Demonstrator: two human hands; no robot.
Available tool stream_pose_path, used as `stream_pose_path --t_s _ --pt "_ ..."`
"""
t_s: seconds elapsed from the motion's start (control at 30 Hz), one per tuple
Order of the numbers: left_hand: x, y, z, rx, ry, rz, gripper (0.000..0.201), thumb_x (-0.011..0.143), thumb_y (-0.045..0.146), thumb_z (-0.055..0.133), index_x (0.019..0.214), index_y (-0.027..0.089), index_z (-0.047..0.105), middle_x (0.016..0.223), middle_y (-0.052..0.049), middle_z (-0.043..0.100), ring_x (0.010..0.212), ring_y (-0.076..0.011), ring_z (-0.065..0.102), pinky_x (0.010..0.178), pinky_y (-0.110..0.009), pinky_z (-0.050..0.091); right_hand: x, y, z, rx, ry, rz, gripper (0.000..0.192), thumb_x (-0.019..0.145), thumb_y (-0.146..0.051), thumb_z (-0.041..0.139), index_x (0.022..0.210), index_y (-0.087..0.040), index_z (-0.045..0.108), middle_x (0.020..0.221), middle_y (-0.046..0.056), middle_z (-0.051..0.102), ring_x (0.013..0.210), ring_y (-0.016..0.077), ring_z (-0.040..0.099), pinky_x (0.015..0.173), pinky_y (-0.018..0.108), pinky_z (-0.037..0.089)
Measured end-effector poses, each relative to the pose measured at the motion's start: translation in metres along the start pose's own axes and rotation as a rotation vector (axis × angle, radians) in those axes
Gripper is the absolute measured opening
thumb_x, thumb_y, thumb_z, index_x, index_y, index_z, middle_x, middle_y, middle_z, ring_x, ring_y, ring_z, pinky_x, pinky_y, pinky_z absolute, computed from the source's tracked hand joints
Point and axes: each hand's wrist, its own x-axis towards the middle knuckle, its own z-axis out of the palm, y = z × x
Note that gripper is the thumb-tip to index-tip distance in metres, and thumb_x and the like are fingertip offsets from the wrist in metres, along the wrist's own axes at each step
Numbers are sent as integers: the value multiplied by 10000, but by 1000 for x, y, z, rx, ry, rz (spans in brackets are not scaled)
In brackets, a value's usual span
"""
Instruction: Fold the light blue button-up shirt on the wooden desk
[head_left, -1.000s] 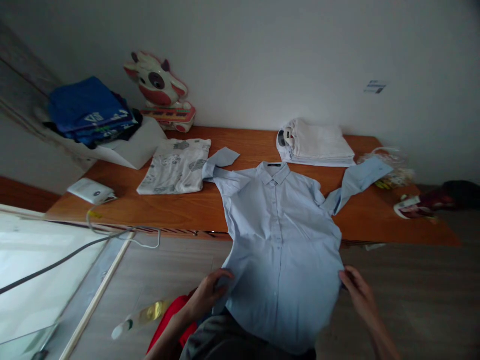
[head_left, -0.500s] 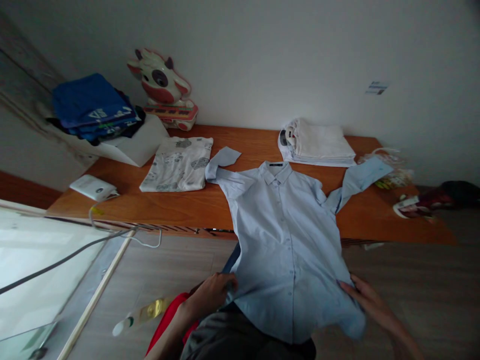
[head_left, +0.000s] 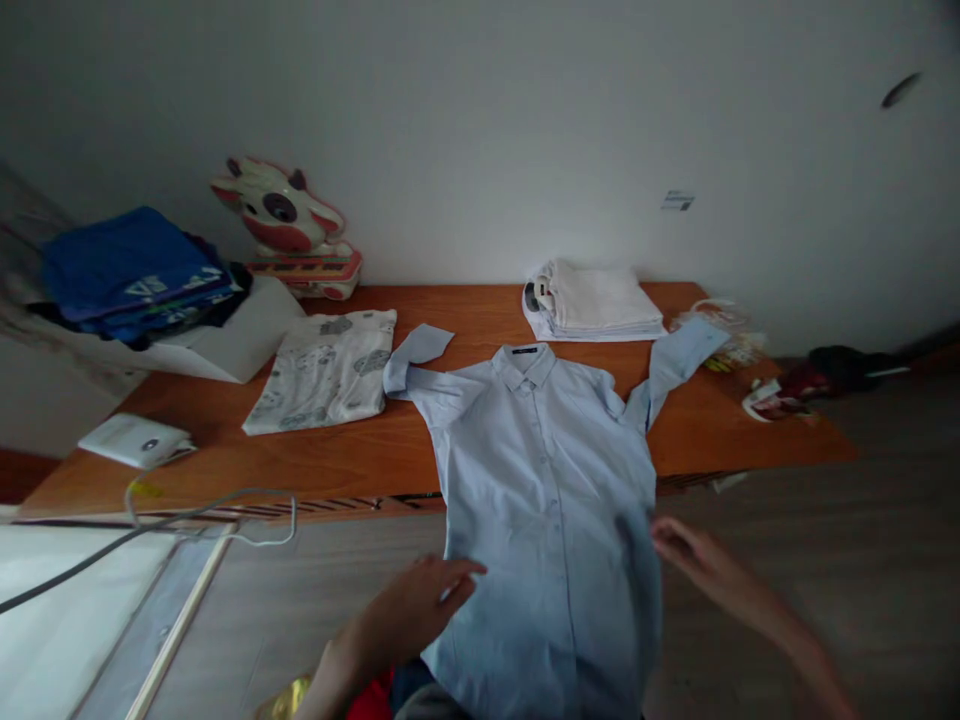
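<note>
Head view: pale blue shirt [head_left: 544,480] lies buttoned-side up, collar on the surface [head_left: 337,460], hem hanging off the near edge. Left hand [head_left: 420,605] rests flat and open on its left side; right hand [head_left: 686,550] — open, blurry — touches its right edge. Looks light and floppy, so I'd hold the side seams.

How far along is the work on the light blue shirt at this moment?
Done: the light blue shirt lies buttoned, front up, collar on the wooden table, both sleeves spread out. A stack of folded white clothes sits behind it. In hand: the left hand and right hand touch the shirt's two side edges where its lower half hangs off the table. Left: no fold shows in the shirt yet.
</note>
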Motion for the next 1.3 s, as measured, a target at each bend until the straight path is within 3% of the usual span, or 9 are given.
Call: stream_pose_path --t_s 0.2,0.37,0.5,0.67,0.83,0.97,1.07,1.17,1.3 --pt "171 54 -48 121 386 283 405 1072 255 490 1429 225 679 1458 -102 718 1430 -290 612 1275 -475 412 154 -90 38 -304 92 -583 412 1099 -411 413 1303 -267 741 1386 100 731 1342 288 649 1212 485 473" --pt "248 8 -87 284 568 74 652 1020 408 637 1589 123 495 1710 -226 458 1642 -408 342 1333 -595 300 253 -90 39 -666 330 -273 685 1094 -582 396 1668 -215 465 1795 119 331 1645 446 262 1315 708 201" --pt "234 -21 -95 259 763 59 534 1024 402 627 1513 195 568 1680 -174 514 1649 -393 331 1340 -626 263 279 -65 31 -776 363 -168 845 1071 -721 332 1744 -211 325 1834 111 218 1664 507 143 1299 765 130" --pt "176 -45 -93 53 976 108 237 1058 376 554 1200 261 706 1254 -90 761 1244 -284 692 1138 -467 522 283 -54 36 -833 414 -213 834 1078 -712 297 1748 -215 314 1834 119 217 1661 499 149 1295 759 121" --pt "169 -74 -162 150 1220 -43 370 1007 318 586 1351 190 634 1400 -158 682 1356 -322 593 1171 -498 458 280 -57 40 -843 419 -207 814 1086 -678 297 1744 -199 321 1834 124 214 1656 499 155 1295 760 97" --pt "191 -85 -212 174 1082 -149 263 881 277 718 1112 160 676 1270 -172 718 1352 -371 559 1221 -575 369 273 -67 36 -804 416 -196 815 1081 -653 342 1745 -182 307 1843 144 163 1659 489 151 1294 753 121" --pt "196 -72 -224 21 1114 -150 176 954 345 666 879 194 615 863 -58 666 921 -239 626 983 -433 529 263 -79 32 -718 481 -286 795 1072 -585 400 1737 -160 304 1842 158 154 1671 449 149 1303 727 152" --pt "186 -33 -216 -140 1228 132 259 1040 430 592 929 196 604 794 5 577 720 -146 535 731 -281 516 243 -93 37 -376 479 -479 673 1068 -564 415 1621 -193 508 1707 171 451 1569 364 403 1288 611 322" --pt "157 38 -175 -108 791 459 254 1011 442 647 1053 193 665 934 -22 664 782 -151 640 699 -263 539 192 -113 65 422 310 -472 749 1024 -776 397 1581 -294 533 1286 121 747 1019 285 719 910 467 611"
